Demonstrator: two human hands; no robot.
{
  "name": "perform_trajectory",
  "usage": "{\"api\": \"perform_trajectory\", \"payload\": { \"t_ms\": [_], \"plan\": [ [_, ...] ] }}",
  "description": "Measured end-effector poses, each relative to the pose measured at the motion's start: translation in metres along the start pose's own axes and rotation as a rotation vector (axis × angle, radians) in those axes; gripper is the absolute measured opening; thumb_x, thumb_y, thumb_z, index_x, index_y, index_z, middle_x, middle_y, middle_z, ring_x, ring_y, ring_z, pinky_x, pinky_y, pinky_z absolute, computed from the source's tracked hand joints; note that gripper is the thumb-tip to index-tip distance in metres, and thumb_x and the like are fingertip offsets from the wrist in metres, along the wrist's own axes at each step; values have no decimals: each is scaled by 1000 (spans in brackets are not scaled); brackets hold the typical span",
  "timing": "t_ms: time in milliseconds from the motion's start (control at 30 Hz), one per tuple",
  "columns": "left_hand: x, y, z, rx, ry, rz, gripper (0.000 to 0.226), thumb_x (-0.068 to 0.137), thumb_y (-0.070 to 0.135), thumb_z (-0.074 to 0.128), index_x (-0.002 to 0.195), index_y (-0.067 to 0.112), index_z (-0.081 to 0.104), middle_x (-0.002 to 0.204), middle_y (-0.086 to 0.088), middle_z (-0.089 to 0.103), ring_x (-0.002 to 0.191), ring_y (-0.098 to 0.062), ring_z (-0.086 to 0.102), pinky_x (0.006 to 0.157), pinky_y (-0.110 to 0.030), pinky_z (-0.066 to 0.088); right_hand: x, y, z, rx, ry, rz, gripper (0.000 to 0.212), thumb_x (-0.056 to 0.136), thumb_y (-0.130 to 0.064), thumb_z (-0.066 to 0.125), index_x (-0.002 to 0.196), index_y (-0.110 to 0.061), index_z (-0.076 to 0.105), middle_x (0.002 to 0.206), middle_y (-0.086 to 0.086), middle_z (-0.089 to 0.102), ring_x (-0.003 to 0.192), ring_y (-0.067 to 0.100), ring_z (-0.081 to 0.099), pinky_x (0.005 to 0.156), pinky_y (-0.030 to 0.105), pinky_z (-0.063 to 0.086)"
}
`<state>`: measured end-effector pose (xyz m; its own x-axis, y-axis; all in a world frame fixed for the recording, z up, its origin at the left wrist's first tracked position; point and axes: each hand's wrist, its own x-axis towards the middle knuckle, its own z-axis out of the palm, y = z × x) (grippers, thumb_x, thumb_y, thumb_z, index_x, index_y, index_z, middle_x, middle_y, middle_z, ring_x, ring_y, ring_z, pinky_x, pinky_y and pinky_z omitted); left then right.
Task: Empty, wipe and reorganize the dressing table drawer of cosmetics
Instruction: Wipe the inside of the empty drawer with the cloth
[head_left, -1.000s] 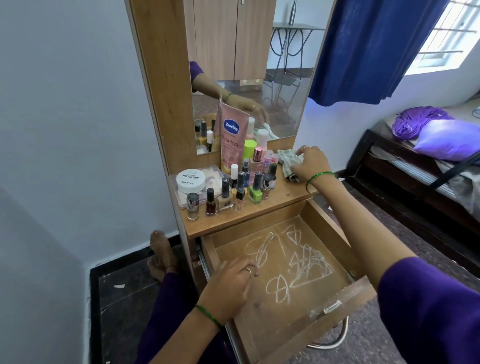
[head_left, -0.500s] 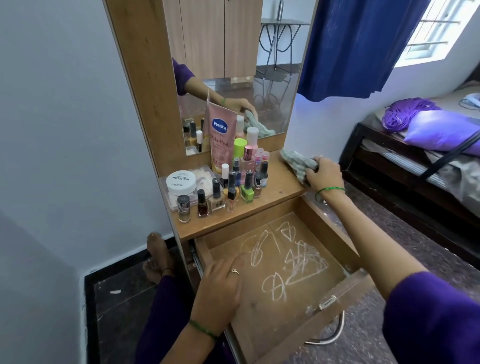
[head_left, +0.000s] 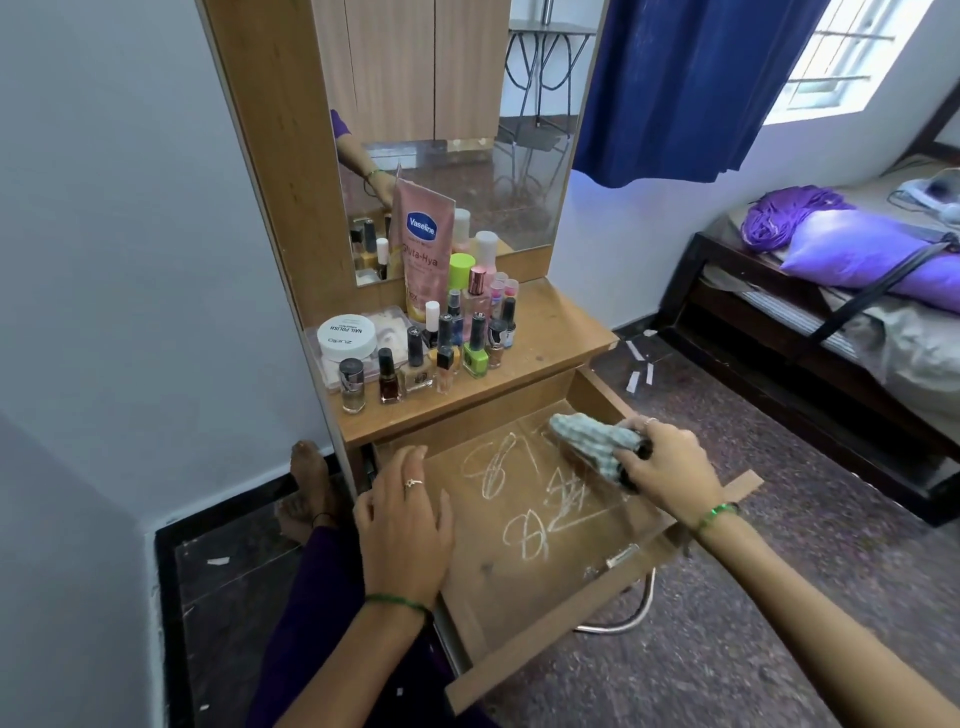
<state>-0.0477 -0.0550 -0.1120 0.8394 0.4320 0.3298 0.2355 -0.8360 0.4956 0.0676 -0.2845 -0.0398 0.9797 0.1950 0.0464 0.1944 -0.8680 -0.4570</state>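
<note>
- While the drawer (head_left: 524, 587) is sitting pulled out and emptied, white scribbles (head_left: 535, 488) are marking its floor, so firm overlapping strokes would probably be clearing them best.
- The right hand (head_left: 662, 462) is gripping a bunched checked cloth (head_left: 592, 441), fingers curled round it, at the drawer's back right corner.
- The left hand (head_left: 402, 519) is resting flat, fingers spread, on the drawer's left edge, steadying it.
- The cosmetics (head_left: 441, 332) are standing on the tabletop (head_left: 550, 332).

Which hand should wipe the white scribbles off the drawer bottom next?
Right. The right hand already grips the checked grey cloth inside the open wooden drawer, beside the white scribbles. The left hand lies flat on the drawer's left edge.
</note>
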Motion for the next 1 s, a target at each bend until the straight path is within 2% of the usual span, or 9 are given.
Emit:
{"api": "perform_trajectory", "payload": {
  "t_ms": [67,100,167,233,300,467,600,767,1000],
  "plan": [
    [2,3,-1,-66,-17,-144,50,91,27,54,136,14,39,142,-5,40,132,-21,37,106,-45,30,10,-6,9,-58,2,-21,19,88,-16,55,105,-20,61,92,3,66,78,18,58,60,25,37],
    [4,5,-1,-93,-25,-209,51,92,29,53,137,13,36,144,-6,37,134,-22,34,107,-46,29,17,-8,14,-110,-7,-23,22,89,-18,54,111,-18,58,99,4,65,85,21,59,64,27,40],
    [5,8,-2,-135,-55,-335,59,92,33,51,142,10,30,148,-10,30,135,-26,30,107,-49,29,33,-9,31,-248,-139,-6,38,89,-26,54,125,-15,49,119,8,56,104,28,57,83,34,47],
    [8,10,-2,-188,-91,-454,64,94,36,48,146,9,22,150,-11,26,136,-29,27,107,-50,27,42,-10,48,-358,-325,53,56,88,-37,54,137,-15,37,135,10,40,120,34,46,100,44,42],
    [13,11,-1,-251,-126,-527,67,95,38,44,148,8,15,152,-12,23,138,-31,24,107,-51,25,48,-13,61,-384,-367,70,66,87,-47,53,141,-15,33,146,10,28,129,36,36,106,48,35],
    [26,9,9,-311,-147,-578,65,96,35,43,147,7,16,146,-17,33,131,-33,36,105,-52,33,63,-18,82,-371,-411,26,80,89,-55,48,149,-13,17,158,7,4,142,35,19,113,50,25],
    [23,4,16,-243,-156,-555,63,94,20,45,147,9,12,143,-17,37,125,-34,45,99,-53,40,73,-14,98,-323,-450,83,79,94,-46,44,151,-19,-3,159,4,-11,146,30,1,117,49,11],
    [21,2,20,-246,-116,-522,61,94,13,44,147,8,13,140,-17,42,120,-32,51,93,-47,47,78,-9,107,-244,-411,92,65,99,-30,33,151,-21,-6,159,1,-11,147,25,-4,119,48,6],
    [20,5,21,-306,-57,-517,60,94,9,43,147,6,15,142,-19,40,121,-32,51,94,-41,45,80,-11,110,-197,-424,111,63,98,-22,33,151,-24,-2,159,-1,-8,147,25,-3,119,46,5]
  ]
}}
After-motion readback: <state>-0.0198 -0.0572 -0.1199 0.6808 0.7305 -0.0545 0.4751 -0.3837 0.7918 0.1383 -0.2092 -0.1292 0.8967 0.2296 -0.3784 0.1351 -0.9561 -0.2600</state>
